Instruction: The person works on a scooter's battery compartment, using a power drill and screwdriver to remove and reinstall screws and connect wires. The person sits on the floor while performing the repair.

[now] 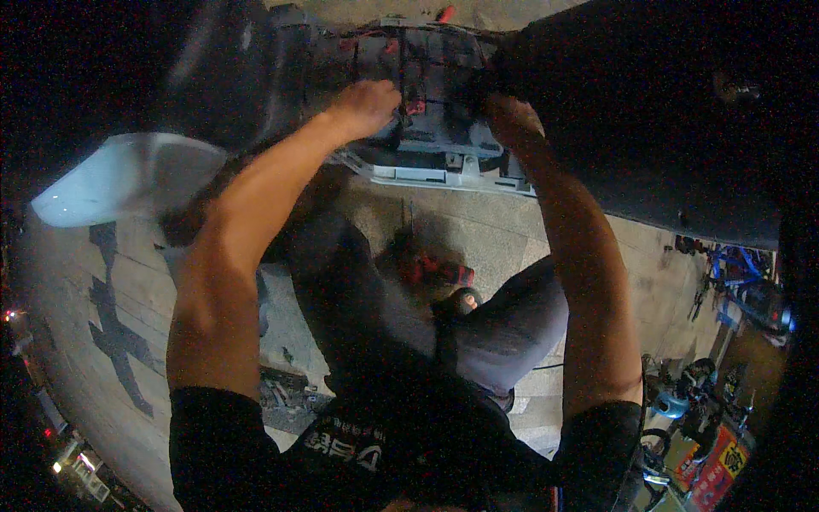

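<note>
Both arms reach forward to a low compartment packed with dark blocks (435, 64) that look like batteries, with wires and small red pieces on them. My left hand (368, 107) is curled over the left part of the blocks, beside a red piece (415, 107). Whatever its fingers hold is hidden. At the right edge of the blocks is my right hand (512, 119), its fingers bent away into deep shadow, so their grip does not show. A pale grey plastic frame (426, 176) runs along the near side of the compartment, below both hands.
On the ground between my legs lies a red and black object (435, 271), perhaps a power tool. A pale curved panel (128, 175) juts out at the left. Dark bodywork (648, 111) rises on the right. Bicycles or scooters (682, 397) and a red sign (721, 465) stand farther right.
</note>
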A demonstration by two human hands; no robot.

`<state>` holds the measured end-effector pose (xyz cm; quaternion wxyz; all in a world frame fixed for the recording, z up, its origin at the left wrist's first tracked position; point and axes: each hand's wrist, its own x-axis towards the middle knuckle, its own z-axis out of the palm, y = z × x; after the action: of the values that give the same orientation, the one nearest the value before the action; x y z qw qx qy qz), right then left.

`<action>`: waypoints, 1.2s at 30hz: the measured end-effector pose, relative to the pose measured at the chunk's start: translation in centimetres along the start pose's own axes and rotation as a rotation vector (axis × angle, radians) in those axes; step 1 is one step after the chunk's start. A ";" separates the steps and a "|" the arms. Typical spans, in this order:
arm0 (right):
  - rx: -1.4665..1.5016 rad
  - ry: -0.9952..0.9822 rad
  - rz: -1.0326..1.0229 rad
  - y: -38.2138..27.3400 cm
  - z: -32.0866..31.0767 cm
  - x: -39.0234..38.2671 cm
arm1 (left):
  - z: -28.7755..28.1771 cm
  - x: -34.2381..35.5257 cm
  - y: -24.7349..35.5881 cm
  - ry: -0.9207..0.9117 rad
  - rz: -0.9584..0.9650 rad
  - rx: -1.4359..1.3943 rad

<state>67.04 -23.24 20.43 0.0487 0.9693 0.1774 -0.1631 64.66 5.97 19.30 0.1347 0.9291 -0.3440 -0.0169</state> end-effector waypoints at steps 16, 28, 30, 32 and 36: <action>-0.066 0.002 0.012 -0.6 -0.9 0.8 | -0.3 0.2 -0.4 0.000 0.004 -0.033; -0.079 0.177 -0.138 2.2 1.4 0.4 | -0.2 0.5 0.3 -0.011 -0.064 0.006; -0.088 0.105 -0.105 2.2 0.9 0.7 | 0.2 -0.1 0.9 0.065 -0.084 -0.004; -0.232 0.024 -0.124 1.7 -0.3 1.1 | -0.5 -0.8 1.3 0.120 -0.080 0.018; -0.238 -0.066 -0.175 1.3 -2.9 1.0 | -1.1 -0.3 0.8 0.085 -0.072 0.002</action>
<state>69.28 -23.68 22.83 0.1545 0.9317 0.2775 -0.1762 64.07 5.85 20.59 0.1475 0.9408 -0.3045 0.0180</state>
